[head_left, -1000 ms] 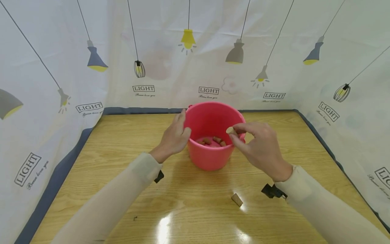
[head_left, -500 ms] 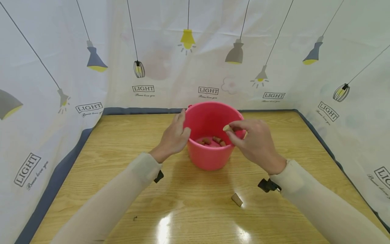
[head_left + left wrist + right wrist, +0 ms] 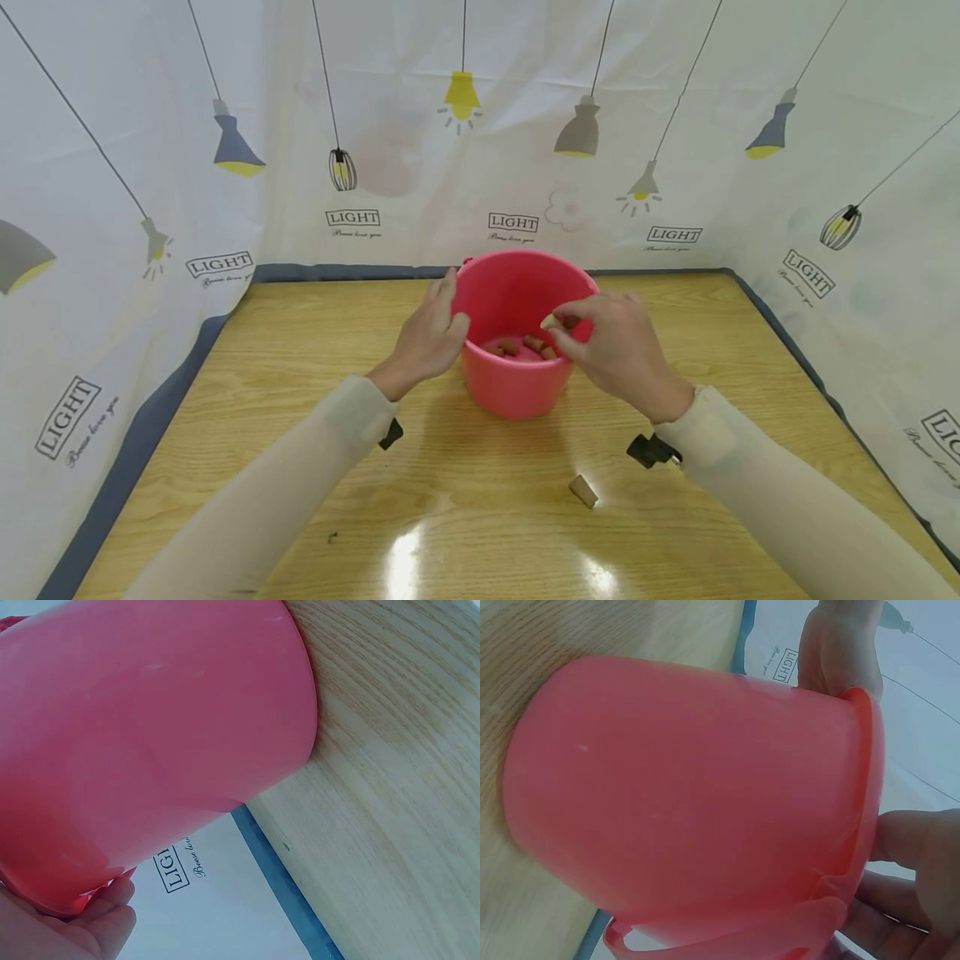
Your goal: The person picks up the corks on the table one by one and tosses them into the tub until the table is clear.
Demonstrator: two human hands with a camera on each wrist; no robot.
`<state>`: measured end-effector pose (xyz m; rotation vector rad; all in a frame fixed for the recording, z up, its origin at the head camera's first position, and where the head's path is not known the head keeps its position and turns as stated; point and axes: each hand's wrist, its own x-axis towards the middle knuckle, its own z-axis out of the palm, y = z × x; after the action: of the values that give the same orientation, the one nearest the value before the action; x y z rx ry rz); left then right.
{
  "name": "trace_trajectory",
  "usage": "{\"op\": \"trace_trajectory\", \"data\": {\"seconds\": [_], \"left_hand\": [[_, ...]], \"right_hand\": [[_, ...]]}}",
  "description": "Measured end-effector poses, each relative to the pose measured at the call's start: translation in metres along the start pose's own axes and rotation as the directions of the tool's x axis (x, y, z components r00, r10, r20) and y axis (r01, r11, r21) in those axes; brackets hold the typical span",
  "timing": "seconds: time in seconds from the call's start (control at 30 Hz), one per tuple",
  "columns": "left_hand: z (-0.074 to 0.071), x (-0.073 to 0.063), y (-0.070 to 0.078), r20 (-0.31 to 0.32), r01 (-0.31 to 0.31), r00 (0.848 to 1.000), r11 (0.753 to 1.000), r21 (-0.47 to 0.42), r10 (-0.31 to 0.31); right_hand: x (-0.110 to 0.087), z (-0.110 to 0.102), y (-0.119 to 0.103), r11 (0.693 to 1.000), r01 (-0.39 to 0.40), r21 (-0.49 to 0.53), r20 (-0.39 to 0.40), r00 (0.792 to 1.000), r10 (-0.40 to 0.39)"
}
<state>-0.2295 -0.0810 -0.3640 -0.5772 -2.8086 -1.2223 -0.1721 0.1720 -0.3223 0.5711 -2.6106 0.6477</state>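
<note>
A pink bucket (image 3: 517, 387) stands upright on the wooden table, with several brown corks (image 3: 509, 347) lying on its bottom. My left hand (image 3: 427, 333) grips the left side of its rim; in the left wrist view the fingers (image 3: 112, 919) lie against the outside, just below the rim. Over the bucket's right side, my right hand (image 3: 618, 350) pinches a pale-ended cork (image 3: 551, 322) between thumb and fingers. In the right wrist view the bucket's wall (image 3: 682, 795) hides that cork, and the right hand (image 3: 922, 877) shows at the rim.
One more cork (image 3: 583, 492) lies on the table (image 3: 465, 517) in front of the bucket, to the right. A white cloth (image 3: 420, 217) printed with lamps encloses the table's back and sides. A small dark speck (image 3: 333, 537) is at front left.
My right hand has moved left with the pinched cork, from the bucket's right rim to farther over its opening. The left hand and the bucket have stayed put.
</note>
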Motion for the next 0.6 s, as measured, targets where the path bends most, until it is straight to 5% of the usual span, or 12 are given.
{"op": "trace_trajectory", "data": {"seconds": [0.17,0.6], "left_hand": [[-0.0001,-0.0002,0.0014,0.002,0.011,1.000,1.000,-0.011,-0.011],[-0.0008,-0.0009,0.0024,0.004,0.019,1.000,1.000,-0.020,-0.019]], "right_hand": [[0.0006,-0.0005,-0.0007,0.999,-0.041,-0.014,0.030,0.999,0.041],[-0.0088,-0.0062,-0.0008,1.000,0.003,0.009,-0.061,0.998,-0.003]]}}
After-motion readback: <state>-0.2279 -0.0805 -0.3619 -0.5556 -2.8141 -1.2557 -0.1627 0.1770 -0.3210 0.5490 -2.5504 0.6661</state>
